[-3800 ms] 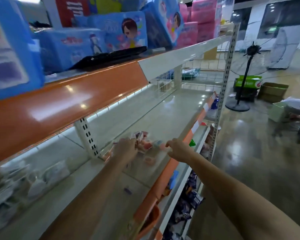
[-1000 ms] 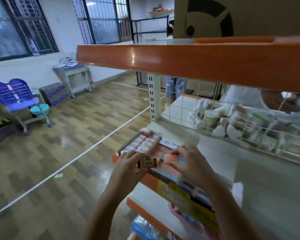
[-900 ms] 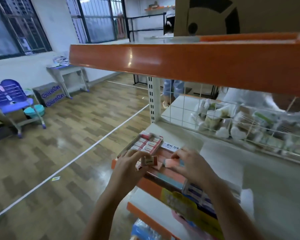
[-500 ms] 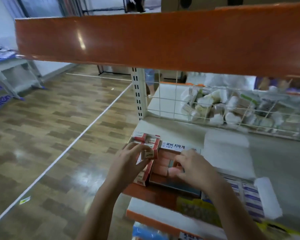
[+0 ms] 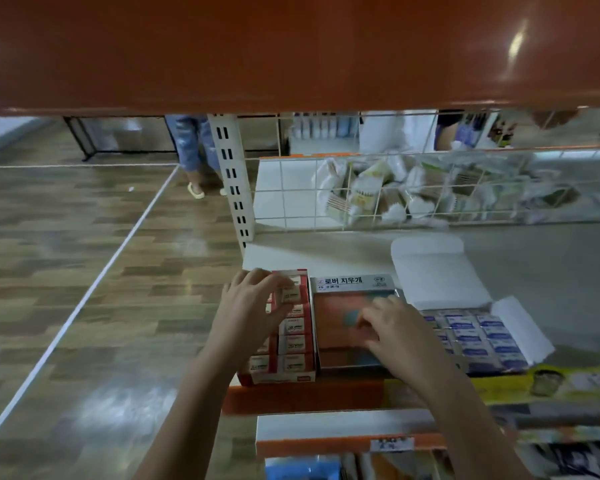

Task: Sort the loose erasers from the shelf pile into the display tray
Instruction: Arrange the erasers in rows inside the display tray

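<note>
Left hand point(image 5: 253, 306) is over the far end of the red-and-white eraser box point(image 5: 284, 372), fingers curled round one red-labelled eraser point(image 5: 293, 294) at the top of the right column, pinching it. The box sits at the left front corner of the shelf point(image 5: 551, 258), rows of the same erasers filling it.

Right hand point(image 5: 395, 332) lies on the display tray point(image 5: 357, 367) just beside that box, touching its side. Fingers bent down onto the pink and blue erasers point(image 5: 336, 317) packed inside; can't tell if it grips one, the view is blurred there. Tray's header card point(image 5: 352, 281) carries Korean print.

Right of the tray: an open box of blue-labelled erasers point(image 5: 478, 336), white lid flap point(image 5: 437, 271) folded back. Wire basket point(image 5: 413, 195) of white packets behind. Orange shelf edge point(image 5: 291, 46) overhead.
</note>
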Demonstrator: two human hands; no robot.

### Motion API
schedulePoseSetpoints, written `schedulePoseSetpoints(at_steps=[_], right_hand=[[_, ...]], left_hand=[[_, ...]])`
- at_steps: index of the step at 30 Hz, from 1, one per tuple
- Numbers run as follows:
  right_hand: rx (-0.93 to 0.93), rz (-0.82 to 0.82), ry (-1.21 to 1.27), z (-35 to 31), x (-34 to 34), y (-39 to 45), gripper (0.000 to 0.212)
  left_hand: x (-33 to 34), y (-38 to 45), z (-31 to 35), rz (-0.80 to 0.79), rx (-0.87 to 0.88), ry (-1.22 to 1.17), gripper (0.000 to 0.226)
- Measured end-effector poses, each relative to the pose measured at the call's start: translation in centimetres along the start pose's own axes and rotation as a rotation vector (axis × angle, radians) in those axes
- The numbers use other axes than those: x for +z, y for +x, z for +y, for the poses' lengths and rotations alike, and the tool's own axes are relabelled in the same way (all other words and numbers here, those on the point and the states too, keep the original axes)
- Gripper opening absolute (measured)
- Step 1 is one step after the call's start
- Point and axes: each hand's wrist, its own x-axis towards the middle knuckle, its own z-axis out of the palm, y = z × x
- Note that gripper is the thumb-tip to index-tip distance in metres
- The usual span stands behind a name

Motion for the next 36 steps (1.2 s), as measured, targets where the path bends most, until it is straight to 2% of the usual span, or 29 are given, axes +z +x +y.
schedulePoseSetpoints(at_steps=[8, 19, 25, 30, 36], right_hand=[[0.042, -0.009, 0.04, -0.7, -0.5, 0.0, 0.029], [0.053, 0.006, 0.058, -1.6, -0.8, 0.5, 0.028], [0.049, -0.002, 0.1, -1.6, -2.4, 2.1, 0.03], [0.096, 0.042, 0.074, 1.0, -4.4, 2.8, 0.032], [0.275, 0.129, 0.033, 8.8, -7.6, -1.2, 0.036]], left_hand=[[0.6, 3.7, -0.6, -0.069, 0.081, 0.084, 0.034], [1.0, 4.0, -1.5, -0.075, 0.075, 0.103, 0.036], [0.2, 5.2, -1.3, -0.164, 0.149, 0.128, 0.038], [0.1, 7.9, 3.5, -0.195, 0.322, 0.146, 0.036], [3.0, 9.7, 14.9, -0.321, 0.528, 0.207, 0.038]])
